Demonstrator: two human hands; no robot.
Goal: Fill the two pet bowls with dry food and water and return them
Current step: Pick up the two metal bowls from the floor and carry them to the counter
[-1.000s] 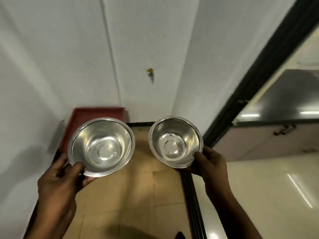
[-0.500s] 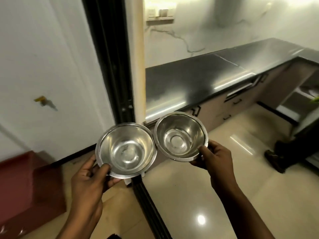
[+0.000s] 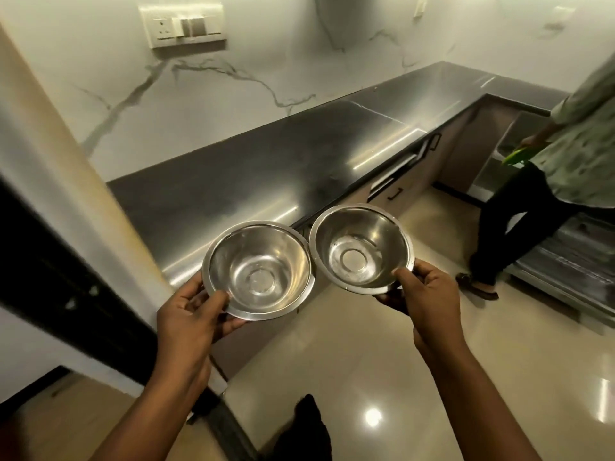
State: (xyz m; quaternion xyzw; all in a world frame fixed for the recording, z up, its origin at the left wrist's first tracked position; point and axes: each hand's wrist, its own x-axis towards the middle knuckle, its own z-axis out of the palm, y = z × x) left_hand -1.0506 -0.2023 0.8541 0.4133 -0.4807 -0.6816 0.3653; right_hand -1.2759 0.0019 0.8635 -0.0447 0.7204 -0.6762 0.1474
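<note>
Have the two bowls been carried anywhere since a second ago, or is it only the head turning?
Yes. The bowls were over the tan floor by the red bin; now they are past the black door frame, near the dark counter.

Item: we record one long dark bench (image 3: 253,168), polished, L-shaped, running along the marble-veined wall (image 3: 253,51); we see nothing lying on it. Below it we note the glossy cream floor (image 3: 349,354), bearing another person's sandalled feet (image 3: 479,287).
</note>
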